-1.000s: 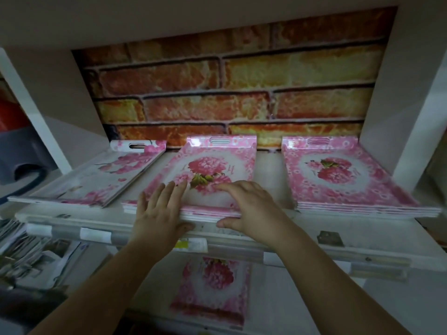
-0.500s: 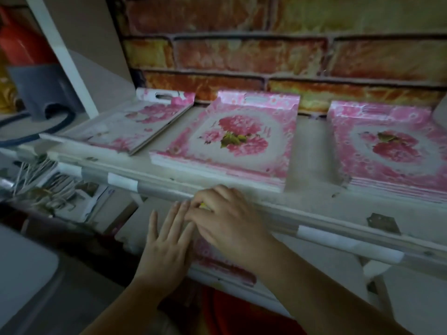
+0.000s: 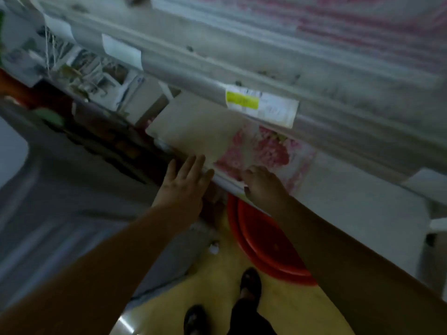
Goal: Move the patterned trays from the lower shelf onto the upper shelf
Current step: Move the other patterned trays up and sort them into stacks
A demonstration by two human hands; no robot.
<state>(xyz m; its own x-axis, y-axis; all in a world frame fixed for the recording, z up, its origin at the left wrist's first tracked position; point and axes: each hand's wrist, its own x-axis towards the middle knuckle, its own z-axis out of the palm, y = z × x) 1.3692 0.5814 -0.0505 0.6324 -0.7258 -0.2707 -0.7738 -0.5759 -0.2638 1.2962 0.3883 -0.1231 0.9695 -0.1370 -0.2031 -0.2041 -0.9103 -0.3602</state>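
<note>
Down at the lower shelf, the fingers of the right hand curl over the near edge of the pink floral-patterned tray, the thumb tucked under the rim, though blur hides how firmly they clasp it. The left hand has its fingers straight and spread, their tips touching the front lip of the pale lower shelf just left of the tray. The tray lies flat on that shelf, partly hidden beneath the grey front rail of the upper shelf, which carries a white price label with a yellow-green patch. More pink patterned trays sit blurred on the upper shelf at the top of the view. Below the arms, a red plastic basin rests on the yellow floor, near the person's dark shoes.
</note>
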